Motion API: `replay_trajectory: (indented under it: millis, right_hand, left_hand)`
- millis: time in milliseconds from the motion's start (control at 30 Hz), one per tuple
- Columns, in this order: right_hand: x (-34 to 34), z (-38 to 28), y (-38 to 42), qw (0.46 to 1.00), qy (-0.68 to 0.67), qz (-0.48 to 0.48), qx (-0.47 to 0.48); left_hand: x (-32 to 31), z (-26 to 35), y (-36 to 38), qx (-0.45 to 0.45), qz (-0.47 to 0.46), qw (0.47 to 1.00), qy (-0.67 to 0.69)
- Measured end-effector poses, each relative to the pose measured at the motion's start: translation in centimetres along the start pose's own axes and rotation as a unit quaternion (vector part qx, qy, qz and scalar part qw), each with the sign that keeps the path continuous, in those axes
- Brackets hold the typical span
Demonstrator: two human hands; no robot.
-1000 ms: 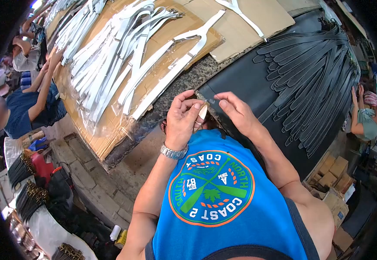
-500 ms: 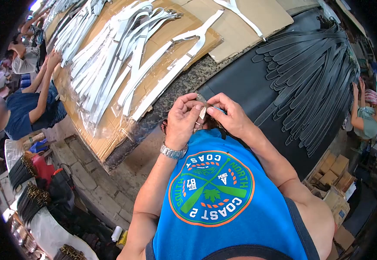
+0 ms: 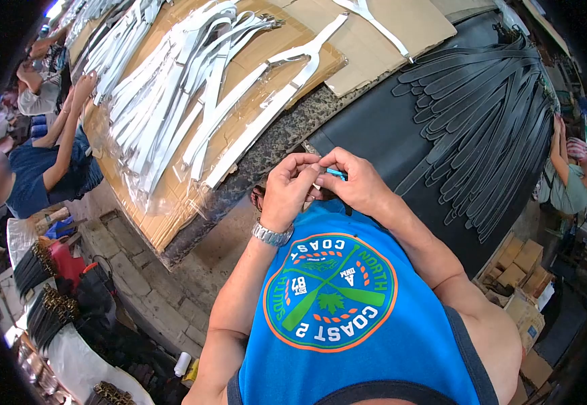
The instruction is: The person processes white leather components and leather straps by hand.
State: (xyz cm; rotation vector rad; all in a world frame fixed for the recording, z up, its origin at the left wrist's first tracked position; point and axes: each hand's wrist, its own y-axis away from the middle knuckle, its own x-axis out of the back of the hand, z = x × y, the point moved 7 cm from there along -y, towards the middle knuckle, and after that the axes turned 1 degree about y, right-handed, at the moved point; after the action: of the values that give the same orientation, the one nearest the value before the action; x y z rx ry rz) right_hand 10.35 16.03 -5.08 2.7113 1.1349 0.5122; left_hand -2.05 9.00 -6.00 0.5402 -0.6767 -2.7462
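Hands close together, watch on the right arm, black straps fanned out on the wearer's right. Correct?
No: the watch is on the left arm, per the head view. The rest holds: left hand and right hand close together, black straps fanned out on the wearer's right.

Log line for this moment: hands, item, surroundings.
left hand: pinching small pale piece | right hand: at it, grip unclear | nearby: white straps, black straps
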Motion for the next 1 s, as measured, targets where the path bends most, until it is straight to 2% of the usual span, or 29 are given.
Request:
replay_trajectory:
  millis: [433, 533, 633, 767, 833, 933, 1000]
  right_hand:
    - [-0.2, -0.7, 0.1, 0.998, 0.062, -0.025, 0.008]
    - [0.3, -1.4, 0.8, 0.994, 0.100, -0.024, 0.041]
    - [1.7, -2.0, 1.9, 0.997, 0.070, -0.024, 0.000]
    - [2.4, 1.1, 0.9, 1.000, -0.024, -0.001, 0.000]
    - [2.0, 0.9, 0.2, 0.998, -0.064, -0.003, 0.004]
    - [0.7, 1.5, -0.4, 0.987, -0.147, -0.014, -0.059]
    - [0.1, 2.1, -0.6, 0.980, -0.188, -0.010, -0.061]
  left_hand:
    - [0.2, -0.1, 0.5, -0.050, 0.008, 0.999, -0.003]
    - [0.0, 0.2, 0.8, -0.051, 0.017, 0.999, 0.000]
    - [0.0, 0.2, 0.9, -0.031, 0.007, 0.999, 0.011]
    - [-0.1, -0.3, 0.9, -0.017, 0.006, 1.000, 0.019]
    - [-0.3, -0.2, 0.9, -0.014, 0.003, 1.000, 0.016]
    - [-0.7, 0.0, 1.0, -0.017, -0.003, 1.000, 0.016]
    - [-0.8, 0.1, 1.1, -0.021, -0.010, 1.000, 0.012]
